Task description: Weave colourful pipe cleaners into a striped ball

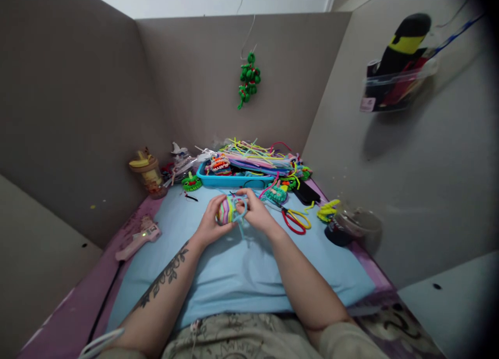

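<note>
At the centre of the frame, the person's left hand (210, 222) cups a small rounded piece of fuzzy, pastel-striped stems (225, 212), gripping it from the left. The right hand (256, 212) has its fingers bent in at the other side, by a light-blue fuzzy strand (241, 226); whether the tips truly pinch it, I cannot tell. To my eye, the left grip ought to be firm but light, so the stripes don't squash, while the right guides the strand in short, even pulls, its dangling end clear of the palm.

Counting around: one striped piece in hand; one pair of scissors with a red and a yellow loop handle (285, 212), right of centre; one pale pink glue gun (136, 242), at left; one bright-blue plastic tray (234, 182) just above the hands, heaped with thin multicoloured fuzzy stems (253, 159), too many to count; one round green fuzzy piece (191, 183) by its left corner; one teal fuzzy piece (277, 193) near its right end; one green fuzzy cluster (249, 79) hanging at upper centre.
</note>
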Demonstrator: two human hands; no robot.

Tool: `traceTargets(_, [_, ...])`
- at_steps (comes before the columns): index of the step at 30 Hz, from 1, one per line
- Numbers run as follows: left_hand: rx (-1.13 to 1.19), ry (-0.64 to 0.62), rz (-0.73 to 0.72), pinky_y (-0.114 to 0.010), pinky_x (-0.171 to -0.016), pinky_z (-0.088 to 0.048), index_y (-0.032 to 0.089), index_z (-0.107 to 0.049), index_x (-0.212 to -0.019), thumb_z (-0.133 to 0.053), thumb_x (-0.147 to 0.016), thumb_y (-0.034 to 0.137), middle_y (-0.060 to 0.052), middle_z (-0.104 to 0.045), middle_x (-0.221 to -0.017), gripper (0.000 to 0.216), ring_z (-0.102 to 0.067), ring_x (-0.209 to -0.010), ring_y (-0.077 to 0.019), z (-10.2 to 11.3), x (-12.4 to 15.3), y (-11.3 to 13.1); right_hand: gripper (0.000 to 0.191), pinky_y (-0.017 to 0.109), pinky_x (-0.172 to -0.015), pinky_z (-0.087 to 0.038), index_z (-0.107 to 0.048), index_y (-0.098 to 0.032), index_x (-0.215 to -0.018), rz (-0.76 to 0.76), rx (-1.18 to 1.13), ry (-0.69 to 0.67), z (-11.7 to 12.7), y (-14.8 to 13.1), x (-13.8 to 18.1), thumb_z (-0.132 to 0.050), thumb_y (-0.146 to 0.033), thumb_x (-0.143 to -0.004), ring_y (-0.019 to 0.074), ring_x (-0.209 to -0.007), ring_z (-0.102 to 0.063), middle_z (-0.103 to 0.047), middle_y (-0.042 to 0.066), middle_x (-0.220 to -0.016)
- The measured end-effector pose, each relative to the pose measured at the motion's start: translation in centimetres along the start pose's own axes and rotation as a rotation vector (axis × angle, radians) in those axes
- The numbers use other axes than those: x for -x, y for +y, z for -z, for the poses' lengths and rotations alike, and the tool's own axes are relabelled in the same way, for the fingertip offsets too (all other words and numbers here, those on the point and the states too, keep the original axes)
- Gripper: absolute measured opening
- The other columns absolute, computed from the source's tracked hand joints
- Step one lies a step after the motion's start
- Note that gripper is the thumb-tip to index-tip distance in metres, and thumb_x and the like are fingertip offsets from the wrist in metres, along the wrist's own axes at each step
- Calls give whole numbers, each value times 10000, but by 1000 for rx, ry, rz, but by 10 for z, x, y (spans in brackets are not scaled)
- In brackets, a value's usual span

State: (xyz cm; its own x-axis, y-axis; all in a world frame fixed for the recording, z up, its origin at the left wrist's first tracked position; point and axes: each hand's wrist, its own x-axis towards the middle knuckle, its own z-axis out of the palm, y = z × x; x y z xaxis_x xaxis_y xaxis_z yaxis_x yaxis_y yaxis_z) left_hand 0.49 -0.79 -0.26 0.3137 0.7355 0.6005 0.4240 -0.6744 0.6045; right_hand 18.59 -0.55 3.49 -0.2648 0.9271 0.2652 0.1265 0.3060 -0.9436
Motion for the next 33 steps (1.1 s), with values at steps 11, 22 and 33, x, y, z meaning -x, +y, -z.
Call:
traceTargets(11, [292, 79, 281, -397, -922, -473, 210, -395, -1336, -743, -634, 318, -112, -505, -1247, 791, -516, -1139, -273, -2, 1, -7, 726, 326, -853, -453, -340, -205, -1351, 242, 202, -123, -4, 7, 2, -526, -70, -663, 194, -1008, -553, -546, 81, -1201])
traceTargets(22, [409, -15, 406, -368, -845, -510, 198, -355, -1342, -715, -672, 341, -99, -542, -1202, 773, -576, -1016, -238, -6, 0, -6, 266, 349, -846, -411, -621, -179, -960, 384, 390, -28, -7, 7, -4, -500, -107, -735, 198, -904, -533, -614, 52, -914])
traceTargets(33, [507, -30, 430, -387, -913, -487, 205, -390, -1284, -694, -702, 377, -93, -533, -1257, 679, -562, -1092, -241, -11, 0, -8, 157, 437, -920, -377, -677, -241, -870, 440, 435, 272, -21, 15, -1, -535, -193, -824, 231, -1006, -489, -597, 72, -1023])
